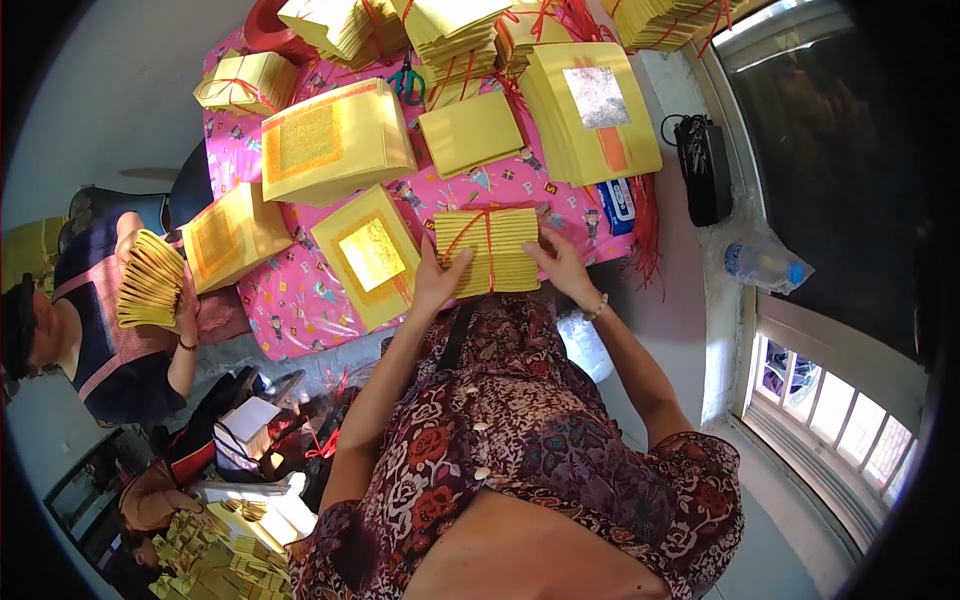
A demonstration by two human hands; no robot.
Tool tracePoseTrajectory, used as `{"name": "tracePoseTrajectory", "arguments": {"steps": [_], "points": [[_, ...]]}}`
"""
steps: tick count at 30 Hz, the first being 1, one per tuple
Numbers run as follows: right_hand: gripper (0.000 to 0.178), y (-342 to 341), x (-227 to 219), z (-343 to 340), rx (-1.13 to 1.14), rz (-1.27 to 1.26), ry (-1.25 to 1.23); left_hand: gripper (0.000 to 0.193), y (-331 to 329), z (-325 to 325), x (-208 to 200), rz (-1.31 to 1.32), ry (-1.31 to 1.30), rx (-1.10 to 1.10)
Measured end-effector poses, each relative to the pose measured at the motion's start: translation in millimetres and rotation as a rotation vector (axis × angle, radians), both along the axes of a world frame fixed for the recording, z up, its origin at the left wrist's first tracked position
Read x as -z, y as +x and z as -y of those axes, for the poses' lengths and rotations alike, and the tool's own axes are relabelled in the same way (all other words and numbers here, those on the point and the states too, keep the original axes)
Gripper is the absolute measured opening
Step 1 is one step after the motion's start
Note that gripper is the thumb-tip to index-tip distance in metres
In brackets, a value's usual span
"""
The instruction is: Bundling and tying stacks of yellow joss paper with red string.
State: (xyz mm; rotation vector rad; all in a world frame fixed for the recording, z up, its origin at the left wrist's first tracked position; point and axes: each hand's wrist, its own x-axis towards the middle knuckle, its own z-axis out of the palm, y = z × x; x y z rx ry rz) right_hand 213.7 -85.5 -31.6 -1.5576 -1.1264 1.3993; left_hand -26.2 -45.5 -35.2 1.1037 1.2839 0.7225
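Note:
A bundle of folded yellow paper [512, 262] lies at the near edge of the table, its folds stacked in rows. Red string [489, 232] crosses it lengthwise and slants over its left part. My left hand [438, 280] grips the bundle's left end, thumb on top. At the right end, my right hand [565, 268] closes on the edge with thumb and fingers. Left of the bundle is a yellow paper stack with a gold-foil square [370, 262]. Behind it sits a plain yellow stack [470, 135].
The table has a pink patterned cover [285, 325]. Large yellow paper stacks [340, 140] and green-handled scissors [407, 82] lie farther back. Red strings [648, 225] hang at the right edge, near a plastic bottle [765, 265] on the ledge. A co-worker [120, 300] at left holds fanned yellow paper.

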Motion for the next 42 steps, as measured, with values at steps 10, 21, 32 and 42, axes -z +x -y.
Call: {"name": "tracePoseTrajectory", "arguments": {"steps": [10, 21, 32, 42], "points": [[0.046, -32, 9, 14, 0.177, 0.143, 0.04, 0.075, 7, 6, 12, 0.005, -0.152, -0.119], [0.039, -50, -21, 22, 0.229, 0.551, -0.049, 0.062, 4, 14, 23, -0.199, 0.016, -0.098], [0.053, -16, -12, 7, 0.113, -0.209, -0.147, 0.077, 4, 6, 6, 0.044, -0.069, -0.011], [0.051, -20, 5, 8, 0.102, -0.112, -0.1, 0.079, 2, -1, 3, 0.199, -0.154, -0.021]]}}
